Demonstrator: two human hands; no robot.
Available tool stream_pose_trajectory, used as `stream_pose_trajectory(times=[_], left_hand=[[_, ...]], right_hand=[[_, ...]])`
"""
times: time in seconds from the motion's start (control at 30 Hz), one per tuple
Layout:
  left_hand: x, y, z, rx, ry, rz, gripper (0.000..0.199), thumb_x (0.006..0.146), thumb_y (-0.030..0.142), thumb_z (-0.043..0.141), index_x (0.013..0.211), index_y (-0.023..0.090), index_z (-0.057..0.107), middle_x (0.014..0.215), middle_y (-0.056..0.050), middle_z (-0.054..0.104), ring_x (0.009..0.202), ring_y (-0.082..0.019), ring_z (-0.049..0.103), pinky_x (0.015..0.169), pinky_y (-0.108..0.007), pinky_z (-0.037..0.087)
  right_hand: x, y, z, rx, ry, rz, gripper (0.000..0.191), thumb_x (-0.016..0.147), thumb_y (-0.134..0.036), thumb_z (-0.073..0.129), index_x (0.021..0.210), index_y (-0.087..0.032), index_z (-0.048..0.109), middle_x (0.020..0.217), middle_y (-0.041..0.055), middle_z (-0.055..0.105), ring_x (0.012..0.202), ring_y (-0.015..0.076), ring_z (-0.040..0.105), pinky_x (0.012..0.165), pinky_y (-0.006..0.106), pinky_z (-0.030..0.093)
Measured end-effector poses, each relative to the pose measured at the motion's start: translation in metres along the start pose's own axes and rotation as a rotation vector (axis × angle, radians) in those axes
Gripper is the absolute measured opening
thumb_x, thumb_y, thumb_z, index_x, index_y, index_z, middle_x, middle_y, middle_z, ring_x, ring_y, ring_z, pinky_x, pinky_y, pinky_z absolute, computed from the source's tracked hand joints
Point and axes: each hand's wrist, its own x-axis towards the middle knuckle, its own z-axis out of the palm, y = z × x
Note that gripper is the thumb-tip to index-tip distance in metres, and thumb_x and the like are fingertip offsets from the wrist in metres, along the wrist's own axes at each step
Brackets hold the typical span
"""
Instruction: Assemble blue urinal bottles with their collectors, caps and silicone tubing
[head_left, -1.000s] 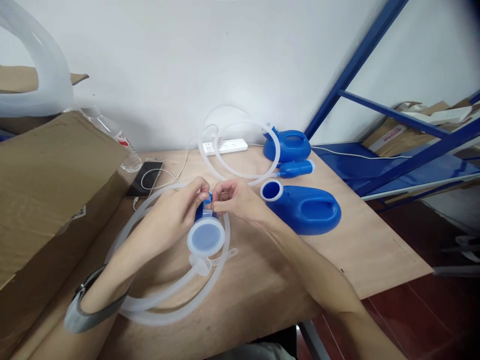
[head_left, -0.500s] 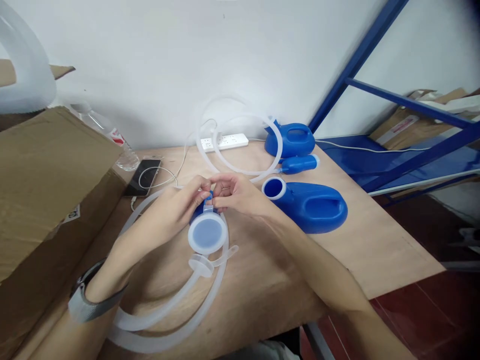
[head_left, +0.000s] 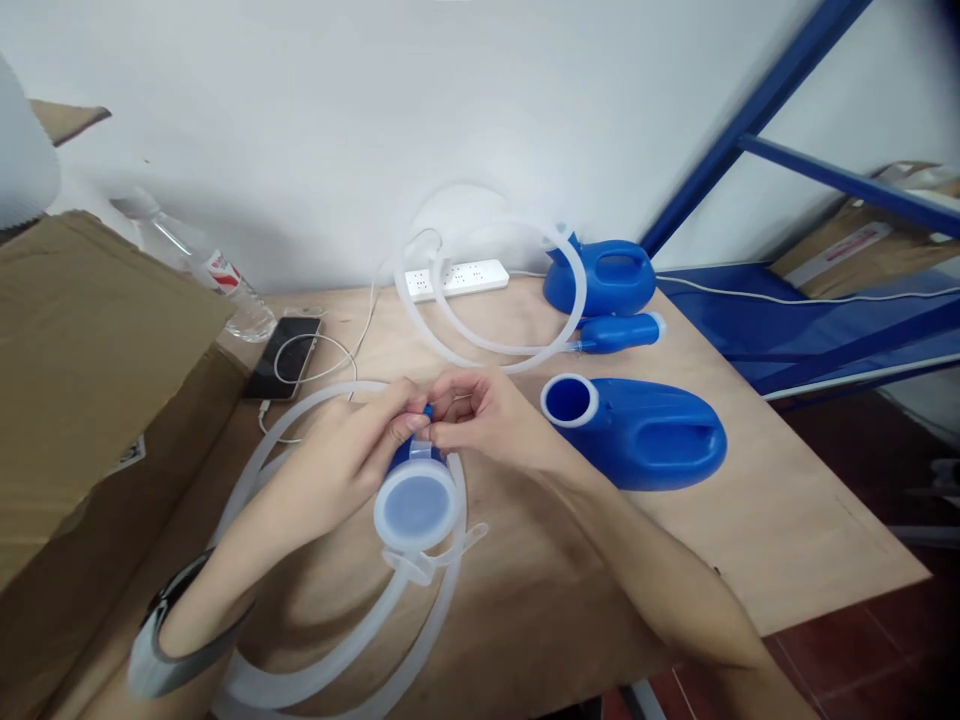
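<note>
Close together at the table's middle, my two hands work on a small blue collection cup with a translucent round lid (head_left: 416, 507). My left hand (head_left: 352, 445) pinches the far end of its blue body (head_left: 403, 456), thumb near a small blue nub. The fingertips of my right hand (head_left: 495, 420) press closed on the lid's clear strap (head_left: 422, 450) at that nub. What lies between the fingers is partly hidden. Just below the lid, a clear hose cap (head_left: 411, 566) with a tab ends a coiled translucent hose (head_left: 322, 650). A large blue urinal bottle (head_left: 645, 435) lies right of my right hand, mouth uncovered.
Behind stand another blue bottle (head_left: 600, 278) and a blue cup (head_left: 621, 333) with a coiled hose (head_left: 510, 366). A power strip (head_left: 469, 278), phone (head_left: 283, 358) and water bottle (head_left: 225, 275) sit near the wall. Left is a cardboard box (head_left: 97, 380); right, a blue metal frame (head_left: 757, 125).
The camera view has shifted a little, so the things appear moved. Both hands keep their pinch at the strap, and the lid now overlaps more of the hose cap.
</note>
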Motion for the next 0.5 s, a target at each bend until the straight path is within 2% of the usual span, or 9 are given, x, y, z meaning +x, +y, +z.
stream_pose_trajectory(times=[0.13, 0.27, 0.5], left_hand=[[-0.002, 0.003, 0.0, 0.008, 0.024, -0.016, 0.029, 0.107, 0.038, 0.042, 0.089, 0.022, 0.057, 0.07, 0.004, 0.066, 0.054, -0.012, 0.056, 0.055, -0.023, 0.04], [-0.008, 0.007, -0.001, 0.022, 0.105, -0.007, 0.029, 0.105, 0.04, 0.046, 0.087, 0.022, 0.06, 0.062, 0.006, 0.059, 0.052, -0.011, 0.051, 0.054, -0.024, 0.037], [-0.005, 0.005, 0.002, -0.137, 0.068, -0.117, 0.032, 0.101, 0.046, 0.046, 0.087, 0.022, 0.061, 0.073, 0.001, 0.066, 0.064, -0.016, 0.059, 0.06, -0.027, 0.043]], right_hand=[[0.001, 0.001, 0.003, 0.016, -0.047, -0.007, 0.032, 0.057, -0.022, 0.099, 0.074, -0.019, 0.072, 0.063, -0.0075, 0.068, 0.056, 0.007, 0.061, 0.058, 0.02, 0.053], [-0.002, 0.001, 0.008, -0.005, -0.049, -0.05, 0.03, 0.056, -0.019, 0.099, 0.074, -0.019, 0.075, 0.062, -0.0063, 0.069, 0.056, 0.0072, 0.06, 0.056, 0.02, 0.05], [-0.002, 0.006, 0.013, -0.003, 0.038, 0.0, 0.021, 0.059, -0.015, 0.092, 0.075, -0.018, 0.078, 0.066, -0.0056, 0.072, 0.061, 0.0066, 0.063, 0.063, 0.019, 0.05]])
